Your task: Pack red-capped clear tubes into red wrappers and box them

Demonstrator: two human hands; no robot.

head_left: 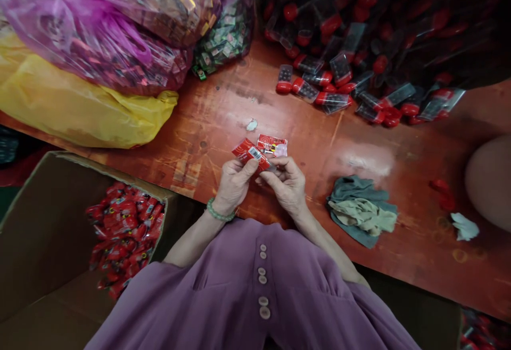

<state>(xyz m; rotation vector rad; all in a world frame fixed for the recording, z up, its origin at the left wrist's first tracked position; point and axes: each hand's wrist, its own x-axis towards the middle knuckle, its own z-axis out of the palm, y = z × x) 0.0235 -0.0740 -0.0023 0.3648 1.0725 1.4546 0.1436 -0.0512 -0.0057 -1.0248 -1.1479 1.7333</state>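
Note:
My left hand, with a green bead bracelet on its wrist, pinches a small red packet with a barcode label, just above the near edge of the red-brown table. My right hand grips the same packet from the right side. A second red packet with a pale end shows just beyond my fingers; I cannot tell whether it rests on the table or is held.
A pile of clear cases with red caps fills the far right. Pink and yellow plastic bags of packets sit far left. An open cardboard box of red packets stands at my lower left. Folded cloths lie right.

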